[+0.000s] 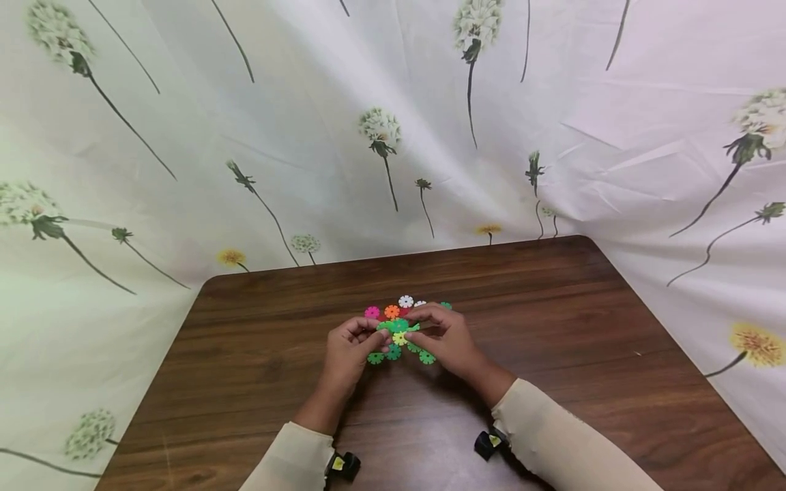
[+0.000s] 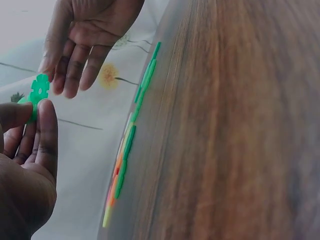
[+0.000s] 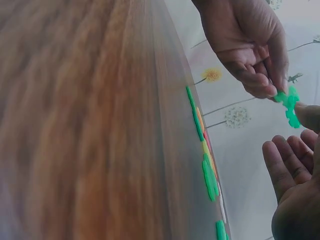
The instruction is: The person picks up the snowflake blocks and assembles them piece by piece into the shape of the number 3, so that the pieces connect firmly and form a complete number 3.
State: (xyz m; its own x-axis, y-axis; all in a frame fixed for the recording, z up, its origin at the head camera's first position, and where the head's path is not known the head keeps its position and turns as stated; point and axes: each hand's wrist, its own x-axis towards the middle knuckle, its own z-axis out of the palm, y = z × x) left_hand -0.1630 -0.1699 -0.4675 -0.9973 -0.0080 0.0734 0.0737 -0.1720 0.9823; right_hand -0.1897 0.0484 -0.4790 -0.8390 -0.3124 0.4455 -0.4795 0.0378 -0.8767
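In the head view my left hand (image 1: pixel 345 351) and right hand (image 1: pixel 451 339) meet over a group of flower-shaped plastic discs. Between them, raised off the table, are joined green notched discs (image 1: pixel 399 325). My left hand (image 2: pixel 25 175) pinches a lower green disc with thumb and fingers in the left wrist view. From the other side, my right hand (image 3: pixel 300 170) holds the piece's edge at the thumb; its other fingers extend loosely. A yellow disc (image 1: pixel 400 338) shows between the hands. Green discs (image 1: pixel 393 352) lie just below the fingers.
Beyond the hands lie a pink disc (image 1: pixel 372 311), an orange disc (image 1: pixel 391 311) and a white disc (image 1: pixel 406 301), with others partly hidden. The brown wooden table (image 1: pixel 258 368) ends at a dandelion-print cloth (image 1: pixel 295 164) behind.
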